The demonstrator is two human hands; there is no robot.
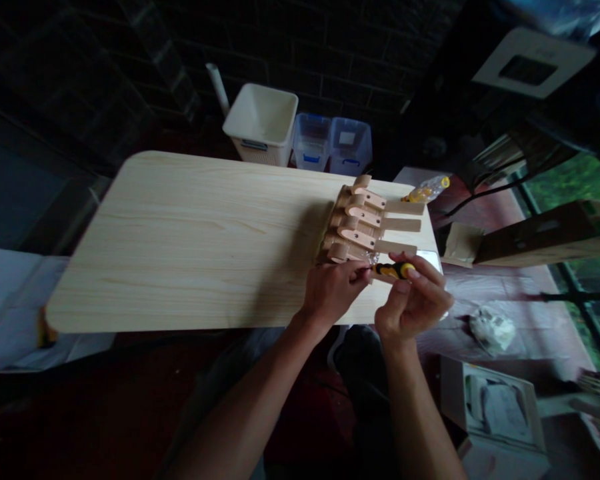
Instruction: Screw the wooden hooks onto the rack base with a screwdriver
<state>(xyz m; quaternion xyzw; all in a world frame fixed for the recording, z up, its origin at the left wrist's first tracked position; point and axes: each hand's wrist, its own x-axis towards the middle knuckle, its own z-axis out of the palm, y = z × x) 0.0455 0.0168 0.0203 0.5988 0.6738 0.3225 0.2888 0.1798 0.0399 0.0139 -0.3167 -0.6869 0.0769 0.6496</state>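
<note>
A wooden piece [363, 217] with several curved hooks, dark screws and flat slats stands at the right part of the pale wooden table [195, 233]. My right hand [417, 297] holds a yellow and black screwdriver [394, 270] by its handle end, its shaft pointing left at the near end of the wooden piece. Against that near end is my left hand [336, 288], fingers pinched around the screwdriver's tip. What sits between those fingertips is too small to make out.
Behind the table stand a white bin [265, 120] and two clear boxes [313, 140]. A clear plastic thing with yellow parts [430, 190] lies at the far right corner. Cardboard [540, 233] is beyond the right edge, an open box [497, 407] lower right.
</note>
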